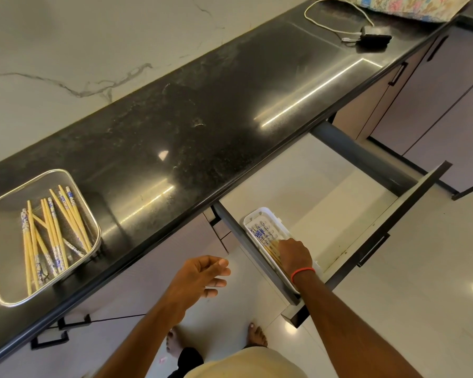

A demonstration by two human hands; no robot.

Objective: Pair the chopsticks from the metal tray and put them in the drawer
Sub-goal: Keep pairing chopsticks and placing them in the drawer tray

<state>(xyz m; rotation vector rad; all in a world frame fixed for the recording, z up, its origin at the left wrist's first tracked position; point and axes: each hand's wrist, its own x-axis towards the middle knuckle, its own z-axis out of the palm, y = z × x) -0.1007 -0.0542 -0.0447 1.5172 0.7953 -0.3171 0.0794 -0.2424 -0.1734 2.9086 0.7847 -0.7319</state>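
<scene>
Reaching down into the open drawer, the right hand rests over a white plastic tray that sits along the drawer's left side. Its fingertips close on the pale ends of chopsticks lying in that tray, whose blue-patterned ends point toward the bench; whether it grips a pair or only straightens them I cannot tell. The left hand hangs free in front of the cabinet, fingers loosely curled, holding nothing.

Up on the black bench, well apart from the drawer, the metal tray holds a loose heap of chopsticks, crossing one another at angles, with blue-patterned ends pointing both ways. None of these looks paired yet.

So the job seems partly done: several chopsticks lie side by side in the drawer's white tray, while a good number remain in the metal tray. What is left, by my reading, is more rounds of matching two sticks, carrying them over, and laying them alongside the others, and perhaps shutting the drawer at the end.
</scene>
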